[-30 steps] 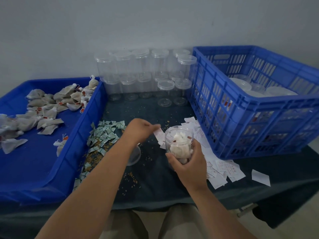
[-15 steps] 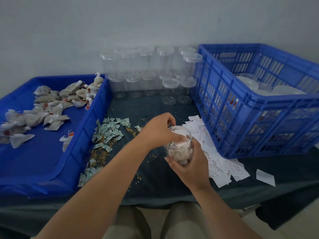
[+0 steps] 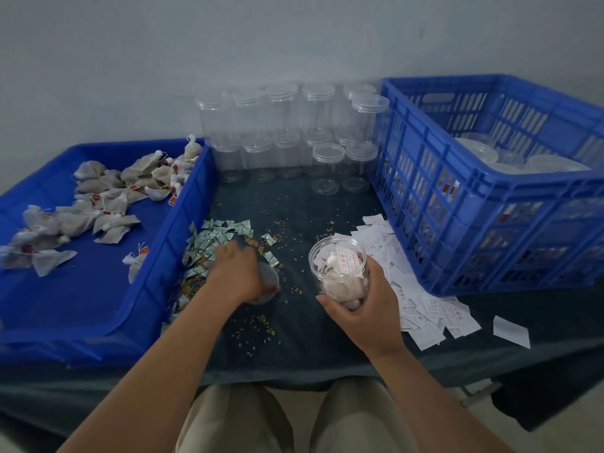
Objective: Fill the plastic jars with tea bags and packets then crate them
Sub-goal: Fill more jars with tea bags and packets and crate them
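The right grip (image 3: 366, 308) is wrapped around a clear round plastic jar (image 3: 340, 256), fingers curled about its lower wall, holding it upright just above the desk (image 3: 294, 348). The jar is open-mouthed and holds pale, soft mesh tea bags with a white printed paper slip tucked against its inner wall. The left grip (image 3: 237, 276) lies palm-down on a clear round lid (image 3: 269, 284) flat on the dark cloth cover, fingers curled over its edge and grasping it. Small green-and-white square packets (image 3: 215, 237) lie heaped just beyond that grip, beside the wall of a shallow blue plastic tray (image 3: 183, 230) that carries loose, crumpled tea bags (image 3: 108, 191) with red tags. Tan grains (image 3: 261, 328) are scattered over the cloth. White paper slips (image 3: 434, 308) fan out to the right, against a slatted blue crate (image 3: 490, 223). Lidded empty jars (image 3: 287, 125) stand stacked by the wall.
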The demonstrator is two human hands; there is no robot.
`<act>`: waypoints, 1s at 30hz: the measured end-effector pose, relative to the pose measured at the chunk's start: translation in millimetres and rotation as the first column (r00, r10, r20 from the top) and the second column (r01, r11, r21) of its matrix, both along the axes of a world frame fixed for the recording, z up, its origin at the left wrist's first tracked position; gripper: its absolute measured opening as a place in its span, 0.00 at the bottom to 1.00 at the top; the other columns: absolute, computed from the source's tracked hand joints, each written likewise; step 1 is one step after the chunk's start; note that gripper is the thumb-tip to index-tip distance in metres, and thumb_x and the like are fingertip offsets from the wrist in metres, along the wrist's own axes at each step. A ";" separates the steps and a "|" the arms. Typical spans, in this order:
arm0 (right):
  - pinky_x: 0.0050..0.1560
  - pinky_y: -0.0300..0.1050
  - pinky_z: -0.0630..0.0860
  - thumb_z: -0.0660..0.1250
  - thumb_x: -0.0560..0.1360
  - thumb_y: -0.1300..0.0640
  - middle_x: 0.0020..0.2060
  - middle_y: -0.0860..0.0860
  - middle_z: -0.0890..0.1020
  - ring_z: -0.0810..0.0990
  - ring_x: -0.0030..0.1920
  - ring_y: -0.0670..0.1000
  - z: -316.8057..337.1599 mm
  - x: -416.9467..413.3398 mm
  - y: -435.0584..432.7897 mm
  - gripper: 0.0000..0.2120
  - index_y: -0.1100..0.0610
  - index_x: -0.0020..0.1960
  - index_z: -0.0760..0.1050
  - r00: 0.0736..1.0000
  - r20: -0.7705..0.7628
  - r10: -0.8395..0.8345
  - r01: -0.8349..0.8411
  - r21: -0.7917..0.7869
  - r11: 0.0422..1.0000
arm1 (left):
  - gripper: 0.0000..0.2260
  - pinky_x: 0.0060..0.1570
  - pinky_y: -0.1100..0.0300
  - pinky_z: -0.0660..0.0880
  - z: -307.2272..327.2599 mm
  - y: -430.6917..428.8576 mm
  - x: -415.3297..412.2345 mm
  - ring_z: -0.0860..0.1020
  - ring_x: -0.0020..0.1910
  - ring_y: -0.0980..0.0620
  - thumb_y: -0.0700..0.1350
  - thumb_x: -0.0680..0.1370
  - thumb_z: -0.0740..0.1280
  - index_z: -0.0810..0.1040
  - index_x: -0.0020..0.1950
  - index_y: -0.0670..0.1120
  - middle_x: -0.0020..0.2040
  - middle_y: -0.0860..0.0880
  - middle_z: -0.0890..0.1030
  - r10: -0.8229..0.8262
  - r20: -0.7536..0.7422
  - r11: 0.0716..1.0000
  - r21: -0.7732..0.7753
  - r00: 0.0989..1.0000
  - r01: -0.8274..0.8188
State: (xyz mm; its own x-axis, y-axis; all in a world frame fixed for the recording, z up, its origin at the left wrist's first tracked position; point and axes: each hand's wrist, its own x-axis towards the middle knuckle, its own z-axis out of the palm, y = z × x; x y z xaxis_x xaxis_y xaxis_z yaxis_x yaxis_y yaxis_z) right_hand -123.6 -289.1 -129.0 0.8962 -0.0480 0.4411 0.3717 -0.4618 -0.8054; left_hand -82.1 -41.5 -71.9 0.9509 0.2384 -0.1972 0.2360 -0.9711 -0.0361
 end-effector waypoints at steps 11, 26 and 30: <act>0.54 0.53 0.85 0.75 0.65 0.23 0.58 0.46 0.82 0.83 0.57 0.49 -2.7 0.5 0.2 0.49 0.55 0.73 0.72 0.999 -0.008 0.039 -0.040 -0.042 0.998 | 0.45 0.64 0.41 0.76 11.6 25.9 -13.0 0.73 0.69 0.40 0.80 0.67 0.69 0.75 0.68 0.46 0.69 0.43 0.74 0.080 0.026 0.995 -0.060 0.996 -0.078; 0.51 0.52 0.84 0.75 0.67 0.25 0.55 0.45 0.82 0.83 0.54 0.48 -6.8 1.2 -1.1 0.45 0.54 0.71 0.72 0.988 0.022 0.156 -0.154 -0.066 0.986 | 0.11 0.51 0.43 0.83 19.5 3.2 -31.0 0.85 0.49 0.45 0.54 0.73 0.78 0.82 0.51 0.54 0.47 0.51 0.86 0.150 0.231 0.512 -0.850 0.961 0.124; 0.50 0.52 0.84 0.76 0.69 0.27 0.55 0.45 0.82 0.83 0.53 0.49 -6.8 1.2 -1.2 0.43 0.56 0.70 0.73 0.979 0.055 0.196 -0.193 -0.062 0.979 | 0.15 0.59 0.36 0.81 37.5 -24.6 -35.2 0.83 0.51 0.39 0.55 0.71 0.75 0.77 0.49 0.50 0.50 0.43 0.83 0.071 0.279 0.372 -0.898 0.958 0.235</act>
State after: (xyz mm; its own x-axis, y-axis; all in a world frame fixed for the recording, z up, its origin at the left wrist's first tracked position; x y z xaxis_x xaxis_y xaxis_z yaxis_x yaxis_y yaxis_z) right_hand -122.4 -290.3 -135.8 0.8576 0.1510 0.4917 0.5059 -0.4201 -0.7534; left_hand -117.4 -66.2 -34.4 0.9995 -0.0264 -0.0153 0.0042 -0.3775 0.9260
